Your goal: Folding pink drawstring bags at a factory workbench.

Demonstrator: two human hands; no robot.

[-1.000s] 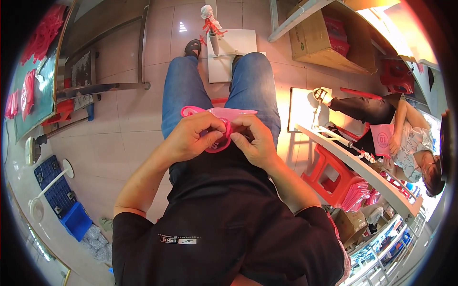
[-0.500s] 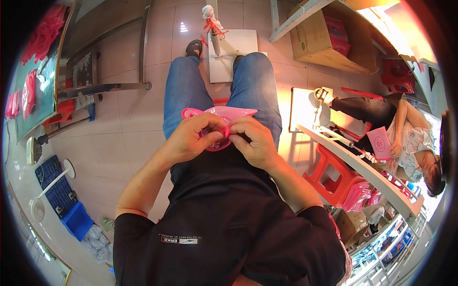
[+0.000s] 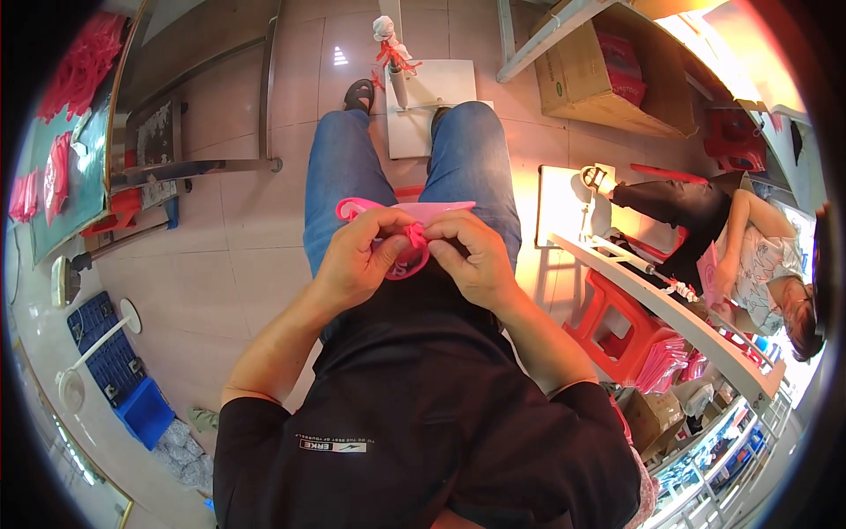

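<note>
Over my lap is a flat pink plastic piece [image 3: 441,210], with white print on its lower part and a looped end at the left. It looks like a bag, but its full shape is hidden behind my fingers. My left hand [image 3: 352,260] pinches a bunched pink strap [image 3: 414,234] between thumb and forefinger. From the other side my right hand [image 3: 480,264] pinches the same strap, fingertips almost touching the left ones. A loop of the strap hangs below the bunched part.
A co-worker [image 3: 758,238] sits at the right holding a pink sheet [image 3: 710,269]. Near them are a red stool [image 3: 608,322] and stacked pink pieces [image 3: 663,363]. A cardboard box [image 3: 573,75] stands far right. Pink straps [image 3: 84,66] lie on the left table; a blue bin [image 3: 145,413] is lower left.
The strap between my fingertips is now bunched up, and a loop shows beneath it. My hands stay nearly in place. The co-worker's pink sheet has turned edge-on.
</note>
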